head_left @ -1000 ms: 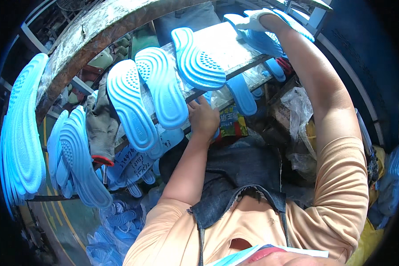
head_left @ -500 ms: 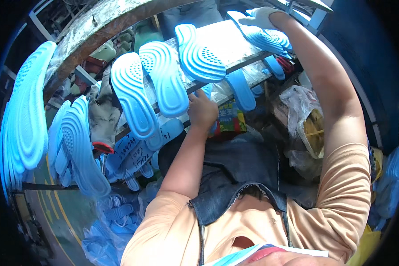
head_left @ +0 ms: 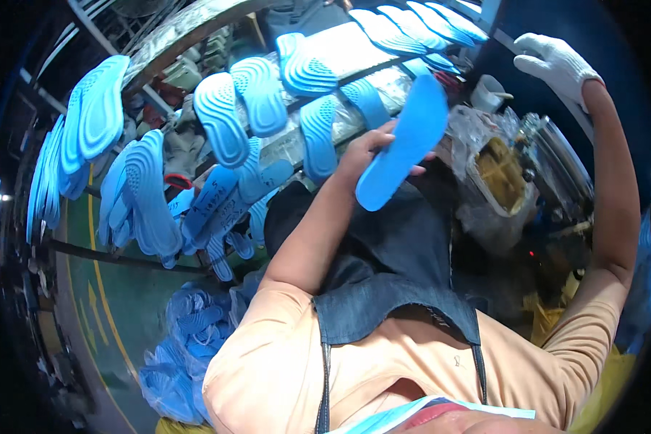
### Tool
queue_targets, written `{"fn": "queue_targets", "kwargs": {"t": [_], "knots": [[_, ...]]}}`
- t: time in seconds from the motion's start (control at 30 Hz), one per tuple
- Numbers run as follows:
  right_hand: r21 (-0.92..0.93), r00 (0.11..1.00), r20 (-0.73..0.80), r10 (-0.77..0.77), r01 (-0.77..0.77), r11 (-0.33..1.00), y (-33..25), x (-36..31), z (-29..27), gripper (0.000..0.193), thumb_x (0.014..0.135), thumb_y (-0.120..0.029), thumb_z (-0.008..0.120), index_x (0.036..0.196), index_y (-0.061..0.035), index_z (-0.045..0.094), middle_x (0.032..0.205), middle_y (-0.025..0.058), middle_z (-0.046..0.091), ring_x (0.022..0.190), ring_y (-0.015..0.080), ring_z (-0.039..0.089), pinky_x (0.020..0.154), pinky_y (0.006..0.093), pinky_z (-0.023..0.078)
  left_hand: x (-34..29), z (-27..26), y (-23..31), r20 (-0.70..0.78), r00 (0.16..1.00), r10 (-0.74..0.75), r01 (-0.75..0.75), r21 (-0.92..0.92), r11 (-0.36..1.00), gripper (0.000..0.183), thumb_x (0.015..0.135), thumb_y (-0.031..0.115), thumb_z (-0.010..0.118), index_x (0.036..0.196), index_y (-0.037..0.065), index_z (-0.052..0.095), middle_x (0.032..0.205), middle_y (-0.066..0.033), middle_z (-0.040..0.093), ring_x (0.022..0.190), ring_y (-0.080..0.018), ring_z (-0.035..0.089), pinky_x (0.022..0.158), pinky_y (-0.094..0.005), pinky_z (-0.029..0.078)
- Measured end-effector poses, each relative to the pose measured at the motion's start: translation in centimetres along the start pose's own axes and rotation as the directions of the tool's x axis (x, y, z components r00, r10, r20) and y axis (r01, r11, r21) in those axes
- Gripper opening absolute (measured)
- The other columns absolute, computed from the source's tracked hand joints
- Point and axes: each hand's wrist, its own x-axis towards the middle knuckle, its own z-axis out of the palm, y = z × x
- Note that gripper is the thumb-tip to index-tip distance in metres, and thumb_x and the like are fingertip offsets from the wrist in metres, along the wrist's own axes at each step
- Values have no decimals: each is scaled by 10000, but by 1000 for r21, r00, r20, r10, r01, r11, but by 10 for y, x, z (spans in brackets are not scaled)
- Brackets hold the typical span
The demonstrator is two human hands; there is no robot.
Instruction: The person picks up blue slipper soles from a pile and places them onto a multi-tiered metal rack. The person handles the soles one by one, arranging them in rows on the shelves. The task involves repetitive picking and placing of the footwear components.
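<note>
My bare left hand (head_left: 369,153) grips a plain-faced blue insole (head_left: 406,141) by its edge, tilted in front of my dark apron. Its thumb lies on the near side, while fingertips show past the far edge. Off to the right, my right hand (head_left: 557,66) wears a white glove; its fingers are apart and hold nothing. Ridged blue insoles lie on the upper shelf (head_left: 343,52), among them one insole (head_left: 307,66) near its middle and several at its right end. A lower row, with an insole (head_left: 318,137) hanging over the edge, is beside my left hand.
More insoles (head_left: 98,116) are stacked at the far left. A grey glove (head_left: 183,148) hangs near marked insoles (head_left: 213,202). Below, a clear bag (head_left: 184,354) of blue pieces rests on the green floor. A plastic-wrapped yellowish container (head_left: 500,173) and a white cup (head_left: 488,92) stand at right.
My left hand has come away from the rack and now holds up an insole. My gloved right hand has left the shelf's right end and swung out to the right.
</note>
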Motion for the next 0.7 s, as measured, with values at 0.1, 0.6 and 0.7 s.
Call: {"fn": "queue_targets", "kwargs": {"t": [0.1,0.6,0.7], "knots": [[25,998,-38,55,-54,998,39,-43,6,491,920,-418,566,1232,-41,592,1148,164,644,1068,306,609,949,358,476,22,61,-32,212,975,-61,102,-185,977,702,894,258,496,1474,-28,223,1414,-301,384,1258,-451,478,979,-476,497],[229,983,19,183,-183,956,101,-137,36,272,878,-188,597,1082,-14,638,1005,115,667,930,255,633,853,356,499,105,124,-133,-29,895,-445,439,-113,891,499,1018,402,327,1191,-3,563,1058,-189,643,904,-295,658,758,-394,566],[370,988,116,106,-142,918,105,-124,51,193,839,-88,581,997,-27,675,944,101,676,892,219,637,826,345,504,97,78,-140,-268,889,-372,404,72,912,403,1014,398,395,1136,56,571,1001,-107,632,868,-203,632,726,-327,534]]}}
